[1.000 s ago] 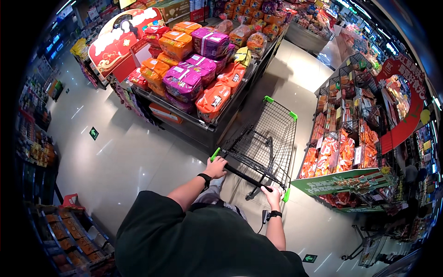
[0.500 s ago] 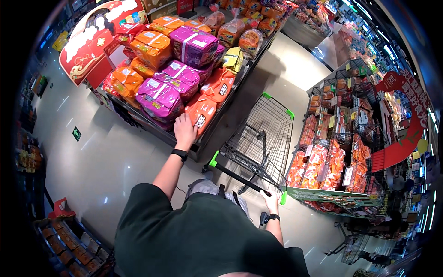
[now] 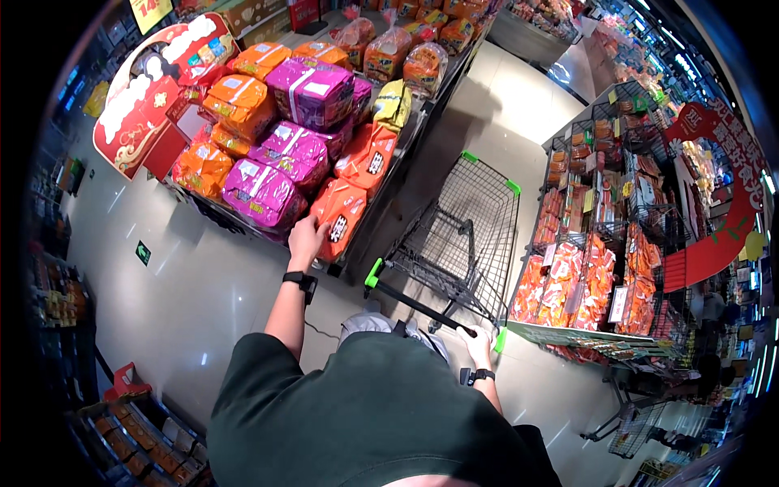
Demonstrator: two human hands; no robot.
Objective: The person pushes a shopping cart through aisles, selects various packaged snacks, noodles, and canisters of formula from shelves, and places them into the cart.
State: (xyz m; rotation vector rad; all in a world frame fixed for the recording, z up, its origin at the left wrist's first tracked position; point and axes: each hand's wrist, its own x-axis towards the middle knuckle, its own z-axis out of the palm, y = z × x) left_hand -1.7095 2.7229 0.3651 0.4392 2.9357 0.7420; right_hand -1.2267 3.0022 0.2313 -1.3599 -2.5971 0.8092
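Orange packet (image 3: 342,209) with bold dark lettering (image 3: 337,229) touches the left-hand fingers (image 3: 311,228).

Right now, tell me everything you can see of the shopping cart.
The shopping cart stands upright between a dark display stand and a wire rack, its far end angled rightward. Its dark mesh basket looks like metal wire, with bright green caps on both far corners. A black handlebar crosses the near end, with green pieces at both ends. The right hand grips it near its right end.

single wide fisheye view from head, facing steeply down over shirt (image 3: 357,406), cart (image 3: 487,235) ahead.
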